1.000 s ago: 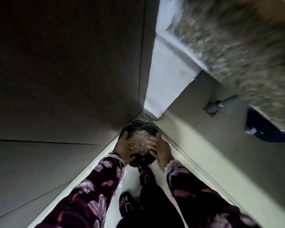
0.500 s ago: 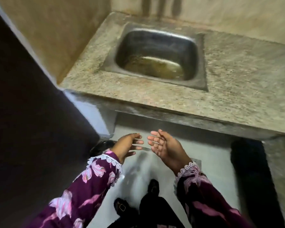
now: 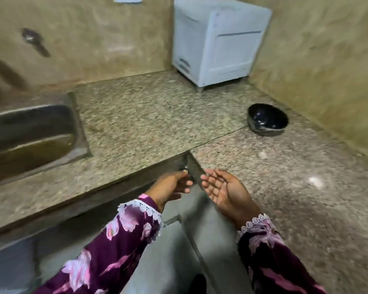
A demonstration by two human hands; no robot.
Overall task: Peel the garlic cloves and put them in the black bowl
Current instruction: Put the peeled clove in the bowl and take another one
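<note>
While both hands hang free at the counter edge, the scene reads as follows.

Left hand (image 3: 170, 186): lower centre of frame, fingers relaxed and slightly bent, grasping nothing; it sits just in front of the counter edge.

Right hand (image 3: 225, 190): lower centre, just right of the left hand, palm up, fingers spread and loose, nothing in it. Judged reason: both palms are freed, ready to pick up the next item.

Bowl (image 3: 267, 119): black, upright on the counter (image 3: 153, 124), right of centre, near the right wall, well apart from both hands. Contents: too dark and blurred to tell. Judged reason for placement: set aside in the corner as the collection point, within reach of the right hand.

Garlic: none identifiable in this view; a small pale fleck on the counter below the bowl is too small to name.

Sink (image 3: 30, 132): left edge of frame, sunk into the counter, murky water in the bottom.

Box (image 3: 219, 41): white, on feet, upper centre, standing against the back wall.

Task stage, as judged: hands between actions; peeling is not under way here.
</note>
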